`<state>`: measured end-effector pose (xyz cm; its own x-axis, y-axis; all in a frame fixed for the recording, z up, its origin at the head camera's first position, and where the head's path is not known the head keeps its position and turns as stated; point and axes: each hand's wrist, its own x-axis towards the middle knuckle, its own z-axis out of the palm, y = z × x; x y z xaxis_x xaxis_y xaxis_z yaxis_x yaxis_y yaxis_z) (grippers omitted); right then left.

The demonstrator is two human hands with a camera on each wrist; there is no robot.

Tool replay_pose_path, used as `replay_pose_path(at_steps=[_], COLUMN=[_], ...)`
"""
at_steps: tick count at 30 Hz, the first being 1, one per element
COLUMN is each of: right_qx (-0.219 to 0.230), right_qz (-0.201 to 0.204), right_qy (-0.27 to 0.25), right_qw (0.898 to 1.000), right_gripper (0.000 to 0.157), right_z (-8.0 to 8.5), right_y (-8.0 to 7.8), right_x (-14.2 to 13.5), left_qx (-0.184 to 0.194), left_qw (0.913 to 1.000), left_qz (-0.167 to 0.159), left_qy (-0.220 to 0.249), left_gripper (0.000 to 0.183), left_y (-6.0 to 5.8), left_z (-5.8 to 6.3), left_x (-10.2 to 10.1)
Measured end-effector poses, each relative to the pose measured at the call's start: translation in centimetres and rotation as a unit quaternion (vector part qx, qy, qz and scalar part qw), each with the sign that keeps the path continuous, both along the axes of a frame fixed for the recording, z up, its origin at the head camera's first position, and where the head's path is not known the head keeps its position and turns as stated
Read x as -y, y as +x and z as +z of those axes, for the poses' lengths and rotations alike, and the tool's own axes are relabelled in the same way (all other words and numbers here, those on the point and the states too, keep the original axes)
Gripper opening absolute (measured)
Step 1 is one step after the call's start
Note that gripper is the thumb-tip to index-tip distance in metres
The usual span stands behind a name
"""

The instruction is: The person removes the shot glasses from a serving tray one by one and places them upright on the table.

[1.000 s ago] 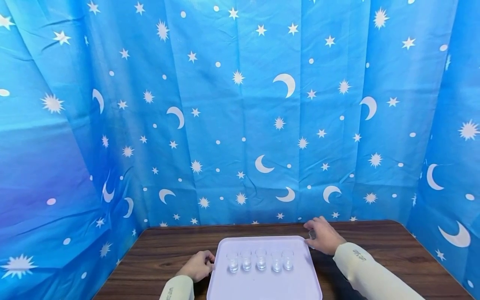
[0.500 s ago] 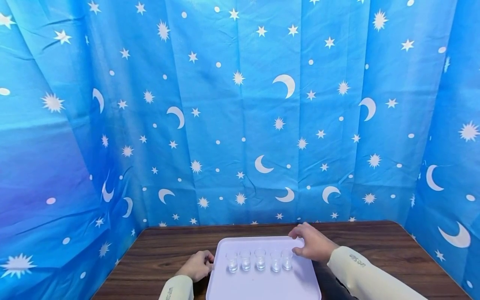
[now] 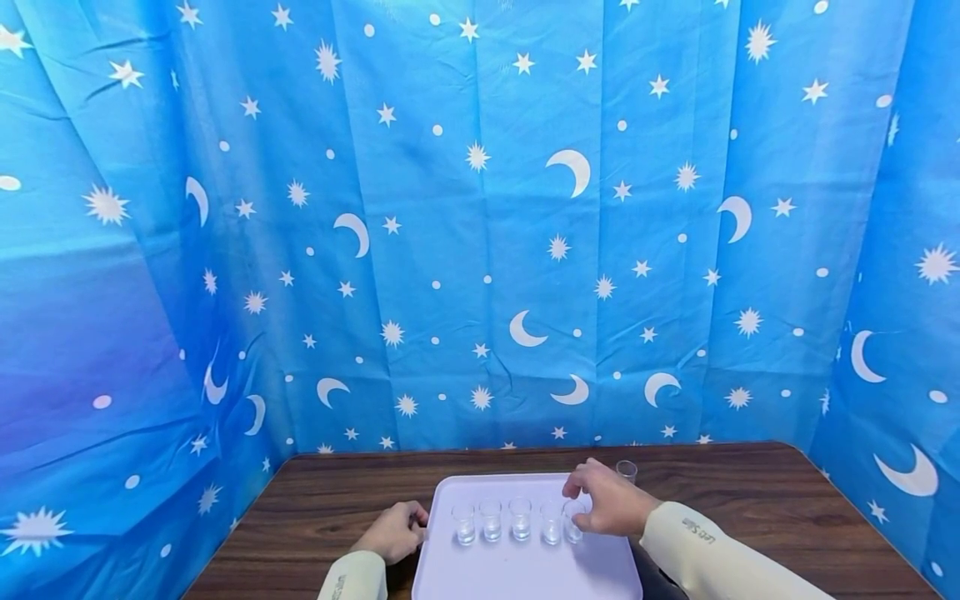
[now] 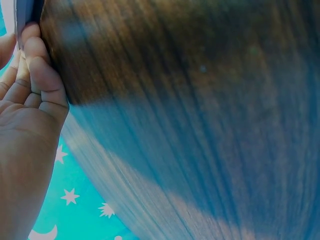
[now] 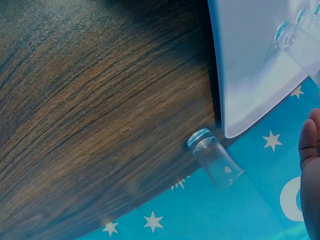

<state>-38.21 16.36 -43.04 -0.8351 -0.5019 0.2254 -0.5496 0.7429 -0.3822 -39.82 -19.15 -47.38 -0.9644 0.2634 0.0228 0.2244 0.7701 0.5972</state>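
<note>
My right hand point(image 3: 611, 498) is at the right end of a row of small clear glasses, its thumb and fingers spread in a C about the rightmost glass point(image 3: 573, 527). In the right wrist view, the thumb side of the hand shows below that glass's rim. The glasses stand upright on a pale lilac tray point(image 3: 517, 575), with clear liquid low in them. My left hand point(image 3: 396, 531) holds the tray's left edge; the left wrist view shows the tray rim between thumb and curled fingers. Another clear glass point(image 3: 627, 472) stands on the table just off the tray's back right corner.
The dark wood-grain table point(image 3: 345, 479) carries the tray. A blue curtain point(image 3: 450, 250) with white stars and moons hangs behind the table and at both sides. In the right wrist view, the lone glass point(image 5: 215, 159) stands near the table's far edge.
My right hand has left the lone glass by the tray's back right corner and moved left over the tray to the rightmost glass. The left hand has stayed at the tray edge.
</note>
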Motion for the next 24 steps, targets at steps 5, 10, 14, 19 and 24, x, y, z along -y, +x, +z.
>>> replay_pose_path(at_steps=[5, 10, 14, 19, 24], right_qx=[0.017, 0.033, 0.032, 0.012, 0.001], right_qz=[-0.013, -0.023, -0.021, -0.017, -0.030], right_qy=[0.005, -0.001, 0.000, 0.007, 0.011], right_qw=[1.000, 0.999, 0.999, 1.000, 0.999], right_gripper=[0.030, 0.028, 0.027, 0.026, 0.026], right_z=[0.0, -0.2, 0.0, 0.6, 1.0], right_y=[0.0, 0.1, 0.1, -0.1, -0.1], right_x=[0.1, 0.0, -0.2, -0.8, -1.8], left_qx=[0.009, 0.012, 0.011, 0.008, 0.006], left_qw=[0.9999, 0.9999, 0.9999, 0.9999, 0.9999], left_qz=[0.007, 0.007, 0.005, 0.004, 0.005], left_qy=[0.001, 0.001, -0.001, -0.008, -0.013], left_gripper=[0.013, 0.013, 0.013, 0.012, 0.011], left_y=[0.1, 0.1, 0.0, -0.1, -0.3], left_z=[0.3, 0.5, 0.4, 0.2, 0.0], left_x=[-0.2, -0.4, -0.4, -0.2, 0.1])
